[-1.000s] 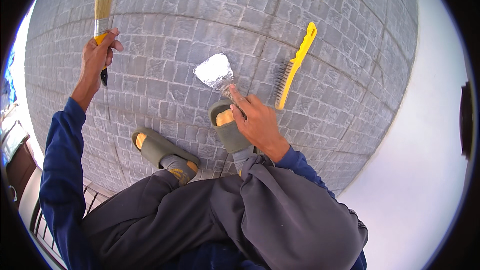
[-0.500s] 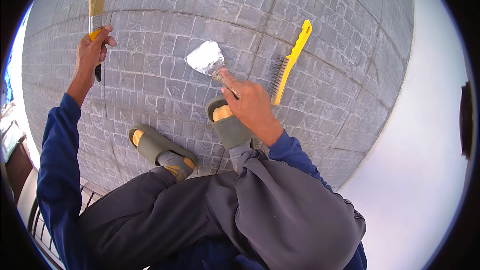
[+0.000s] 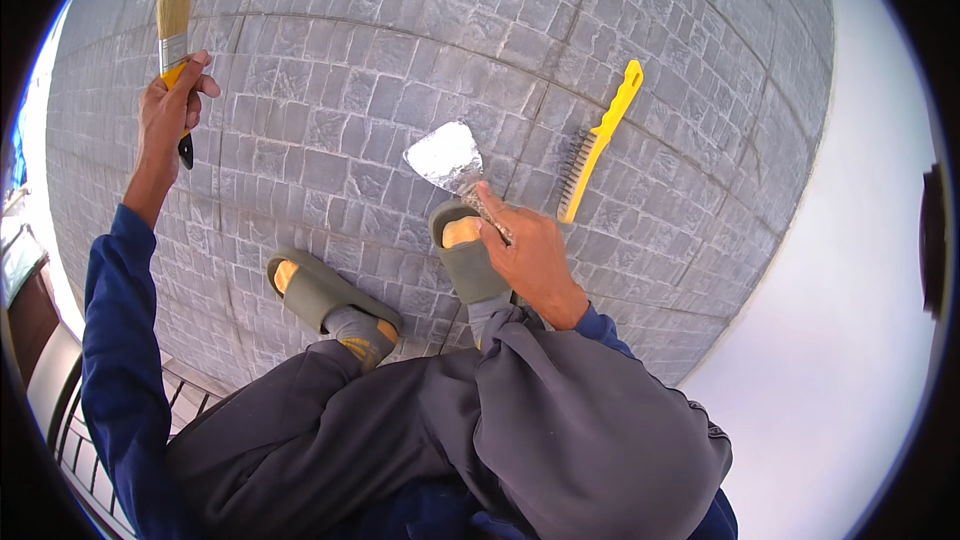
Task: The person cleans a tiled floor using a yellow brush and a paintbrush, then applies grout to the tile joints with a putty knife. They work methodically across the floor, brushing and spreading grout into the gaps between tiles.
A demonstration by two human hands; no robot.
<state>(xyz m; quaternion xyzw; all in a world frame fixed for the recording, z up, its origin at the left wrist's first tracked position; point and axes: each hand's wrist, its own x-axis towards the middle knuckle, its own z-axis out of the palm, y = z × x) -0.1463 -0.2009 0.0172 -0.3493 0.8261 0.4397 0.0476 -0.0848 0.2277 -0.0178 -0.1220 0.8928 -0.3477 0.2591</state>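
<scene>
My left hand grips a paintbrush by its yellow and black handle, bristles pointing up and away from me. In my right hand is a scraper with a wide, shiny silver blade; my index finger lies along its handle, which my fingers partly hide. The blade points away and to the left, just beyond my right foot. To the right of it a wire brush with a yellow handle lies on the tiled floor, touched by neither hand.
My feet in olive slides stand on the grey stone-patterned floor. A white wall runs along the right side. Dark metal bars show at the lower left.
My right hand has drawn the scraper nearer to me and slightly right. My left hand with the paintbrush has shifted a little left. The wire brush appears slightly lower and further right in view.
</scene>
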